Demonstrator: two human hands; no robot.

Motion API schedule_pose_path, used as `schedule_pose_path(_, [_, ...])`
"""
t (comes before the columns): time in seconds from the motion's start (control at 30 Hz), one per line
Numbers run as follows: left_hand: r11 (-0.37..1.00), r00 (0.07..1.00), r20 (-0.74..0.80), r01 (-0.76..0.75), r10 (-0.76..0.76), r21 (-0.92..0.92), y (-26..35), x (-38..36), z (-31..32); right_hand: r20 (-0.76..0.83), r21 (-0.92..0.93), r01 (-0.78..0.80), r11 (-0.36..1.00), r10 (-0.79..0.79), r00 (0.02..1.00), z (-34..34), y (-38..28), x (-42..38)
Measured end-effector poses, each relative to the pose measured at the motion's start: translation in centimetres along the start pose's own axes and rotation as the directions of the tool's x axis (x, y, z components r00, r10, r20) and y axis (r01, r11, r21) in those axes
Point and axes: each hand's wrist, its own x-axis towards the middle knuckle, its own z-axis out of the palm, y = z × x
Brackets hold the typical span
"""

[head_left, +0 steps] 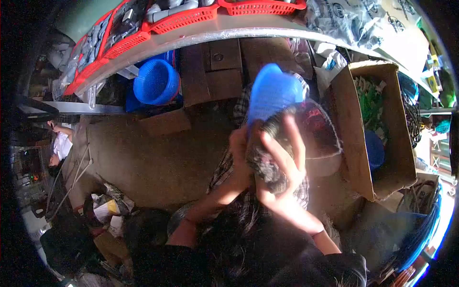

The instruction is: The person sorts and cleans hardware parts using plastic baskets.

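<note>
A blue plastic basket (pixel 275 91), blurred, is held up in front of my body. My right hand (pixel 285 160) wraps its fingers round a dark, mottled bundle (pixel 268 165) just below the basket. My left hand (pixel 240 150) closes on the left side of the same bundle, where it meets the basket. What the bundle is made of cannot be made out. Behind my right hand a dark piece with a pale edge (pixel 321 131) spreads to the right.
Red trays (pixel 184 20) of grey parts line the shelf above. Blue baskets (pixel 155 82) stand below it at left. An open cardboard box (pixel 356 138) with green items stands at right. Another person (pixel 62 144) is at far left. Clutter lies at lower left.
</note>
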Motion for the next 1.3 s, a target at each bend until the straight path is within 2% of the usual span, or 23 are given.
schedule_pose_path(0.07, [0.87, 0.927, 0.145, 0.375, -0.347, -0.319, 0.6, -1.3, 1.3, 0.098, -0.021, -0.02, 1.0, 0.022, 0.995, -1.2, -0.6, 2.8])
schedule_pose_path(0.13, [0.979, 0.902, 0.431, 0.123, -0.04, -0.165, 5.2, 2.9, -0.1, 0.133, 0.027, -0.122, 0.992, 0.118, 0.984, -2.6, 0.3, 5.1])
schedule_pose_path(0.2, [0.983, 0.786, 0.616, 0.069, 0.052, -0.17, 5.2, 3.6, -1.1, 0.154, 0.159, -0.317, 0.935, 0.294, 0.943, -4.0, 1.6, 6.7])
schedule_pose_path(0.27, [0.985, 0.784, 0.617, 0.041, 0.073, -0.168, 5.0, 3.7, -2.2, 0.177, 0.449, -0.621, 0.643, 0.617, 0.767, -5.6, 3.2, 6.8])
schedule_pose_path(0.37, [0.998, 0.881, 0.471, -0.011, 0.041, -0.065, 3.9, 4.1, -4.2, 0.283, 0.58, -0.807, 0.11, 0.902, 0.326, -5.4, 5.5, 5.9])
schedule_pose_path(0.43, [0.988, 0.973, 0.188, 0.147, -0.135, -0.049, 0.5, 3.0, -4.3, 0.289, 0.618, -0.782, 0.087, 0.899, 0.329, -4.8, 5.8, 4.4])
schedule_pose_path(0.5, [0.767, 0.849, -0.001, 0.476, -0.528, -0.429, 0.1, 3.0, -3.5, 0.273, 0.62, -0.775, 0.12, 0.893, 0.357, -4.4, 6.5, 2.9])
schedule_pose_path(0.53, [0.723, 0.811, -0.074, 0.471, -0.58, -0.506, -0.6, 3.5, -3.1, 0.233, 0.643, -0.72, 0.263, 0.828, 0.511, -4.4, 6.9, 2.2])
schedule_pose_path(0.57, [0.755, 0.851, -0.044, 0.439, -0.523, -0.488, -2.4, 3.9, -4.7, 0.19, 0.66, -0.639, 0.396, 0.735, 0.651, -4.4, 7.2, 1.4])
schedule_pose_path(0.63, [0.993, 0.988, -0.115, 0.112, -0.106, 0.043, -2.2, 6.0, -4.0, 0.031, 0.54, -0.594, 0.597, 0.691, 0.722, -4.5, 6.7, 0.6])
schedule_pose_path(0.7, [0.918, 0.938, 0.085, 0.346, -0.336, -0.192, -2.4, 6.9, -4.2, -0.037, 0.376, -0.486, 0.789, 0.536, 0.843, -4.7, 6.2, 0.4])
schedule_pose_path(0.77, [0.501, 0.702, 0.42, 0.708, -0.575, -0.498, 0.8, 7.0, -4.7, -0.011, 0.228, -0.24, 0.944, 0.249, 0.969, -4.9, 5.7, 0.7])
schedule_pose_path(0.8, [0.297, 0.614, 0.601, 0.783, -0.511, -0.547, 2.0, 7.1, -4.8, 0.088, 0.164, -0.074, 0.984, 0.061, 0.994, -5.1, 5.2, 1.3])
schedule_pose_path(0.83, [0.255, 0.623, 0.648, 0.778, -0.438, -0.575, 2.0, 6.7, -4.8, 0.196, 0.119, 0.099, 0.988, -0.121, 0.973, -5.1, 4.6, 1.8])
schedule_pose_path(0.9, [0.584, 0.706, 0.431, 0.708, -0.561, -0.398, 2.8, 6.1, -3.6, 0.423, 0.126, 0.118, 0.985, -0.161, 0.892, -5.0, 3.7, 2.1])
schedule_pose_path(0.93, [0.322, 0.545, 0.475, 0.82, -0.691, -0.473, 2.1, 6.2, -4.0, 0.47, 0.061, 0.137, 0.989, -0.15, 0.87, -4.7, 3.2, 2.0])
schedule_pose_path(0.97, [0.294, 0.518, 0.439, 0.826, -0.734, -0.481, 0.6, 5.8, -4.4, 0.536, 0.043, 0.093, 0.995, -0.102, 0.838, -4.4, 3.1, 2.1])
schedule_pose_path(1.0, [0.265, 0.486, 0.403, 0.83, -0.775, -0.491, -1.4, 5.0, -4.8, 0.516, 0.071, -0.226, 0.971, 0.158, 0.842, -4.3, 3.2, 1.3])
schedule_pose_path(1.07, [0.224, 0.463, 0.378, 0.819, -0.802, -0.528, -2.8, 4.5, -5.1, 0.332, 0.246, -0.602, 0.76, 0.517, 0.789, -4.4, 3.3, 0.7])
schedule_pose_path(1.17, [0.286, 0.543, 0.335, 0.763, -0.77, -0.58, -2.7, 3.8, -4.9, -0.12, 0.694, -0.555, 0.459, 0.834, 0.539, -5.6, 3.6, 1.7])
schedule_pose_path(1.23, [0.458, 0.658, 0.216, 0.687, -0.721, -0.565, -1.9, 3.2, -3.8, -0.295, 0.779, -0.369, 0.507, 0.816, 0.498, -6.3, 5.5, 2.6])
schedule_pose_path(1.27, [0.515, 0.722, 0.254, 0.653, -0.643, -0.554, -2.3, 3.1, -3.8, -0.369, 0.698, -0.418, 0.581, 0.792, 0.486, -6.7, 6.4, 2.5])
schedule_pose_path(1.3, [0.583, 0.764, 0.236, 0.62, -0.6, -0.525, -2.2, 3.0, -3.5, -0.298, 0.775, -0.333, 0.537, 0.775, 0.557, -6.9, 7.1, 3.1])
